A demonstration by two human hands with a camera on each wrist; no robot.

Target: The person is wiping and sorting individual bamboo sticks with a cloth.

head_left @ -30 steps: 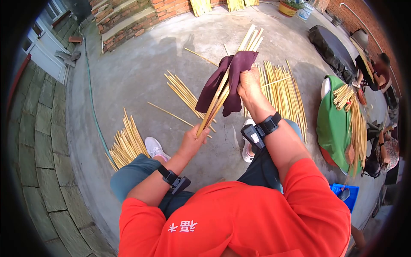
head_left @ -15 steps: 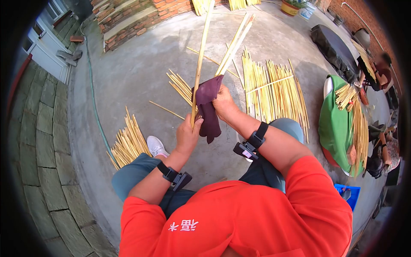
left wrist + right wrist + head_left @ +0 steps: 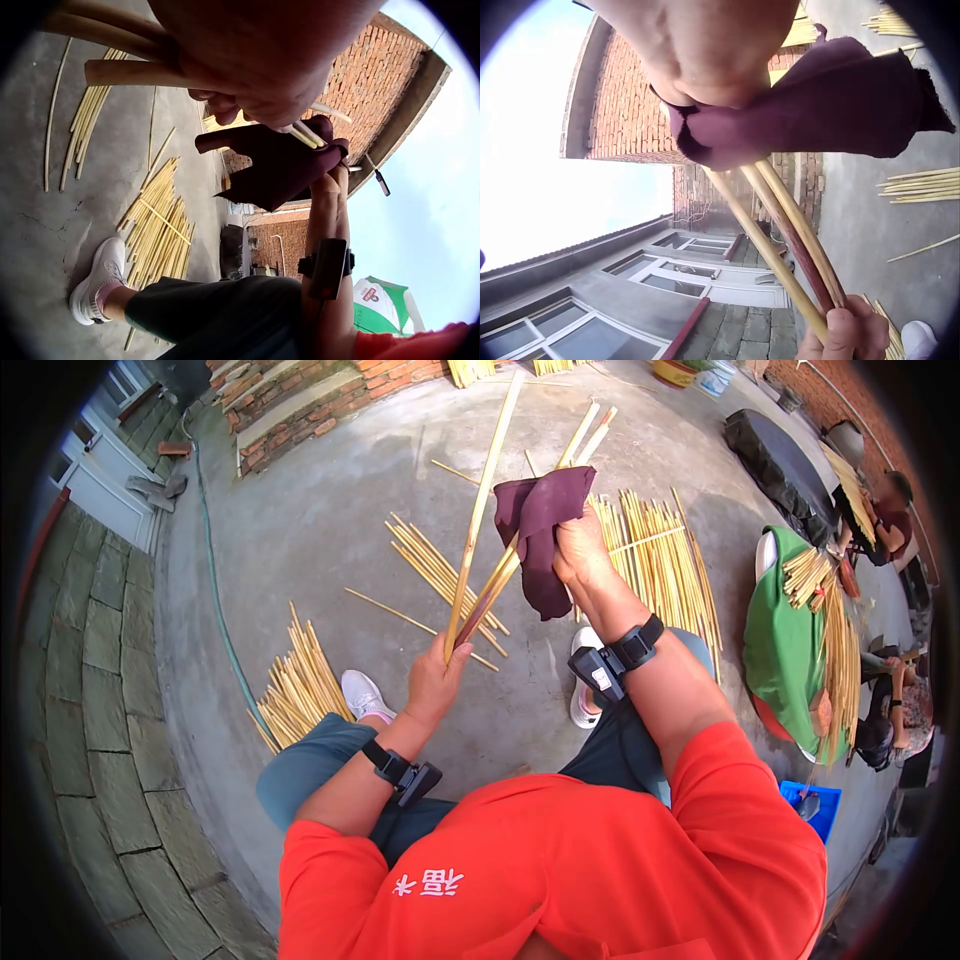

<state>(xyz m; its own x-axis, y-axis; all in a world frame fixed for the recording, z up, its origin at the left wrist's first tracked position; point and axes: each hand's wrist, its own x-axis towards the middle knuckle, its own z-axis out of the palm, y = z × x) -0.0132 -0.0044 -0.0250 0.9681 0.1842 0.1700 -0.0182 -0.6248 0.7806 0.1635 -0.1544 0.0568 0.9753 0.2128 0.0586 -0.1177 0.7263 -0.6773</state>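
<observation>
My left hand (image 3: 435, 685) grips the lower ends of several long pale stalks (image 3: 761, 244); one of them has a reddish-brown streak. Farther up, my right hand (image 3: 583, 550) clasps a dark maroon cloth (image 3: 548, 510) folded round some of these stalks, whose tips stick out beyond it. A single stalk (image 3: 487, 490) leans apart from the others, on the left of the cloth. Loose cloth ends hang below the right hand. In the right wrist view the palm and cloth hide the wrapped stretch of the stalks.
Stalks lie on the concrete in a wide spread (image 3: 650, 570), a small row (image 3: 430, 565) and a pile (image 3: 300, 685) by the left shoe (image 3: 365, 695). At right, a green cover (image 3: 780, 630) carries more stalks (image 3: 838, 660), near a blue tray (image 3: 822, 815) and other people.
My right hand and the cloth came down toward the left hand, then went back up and away along the stalks. One stalk has separated from the bunch to the left.
</observation>
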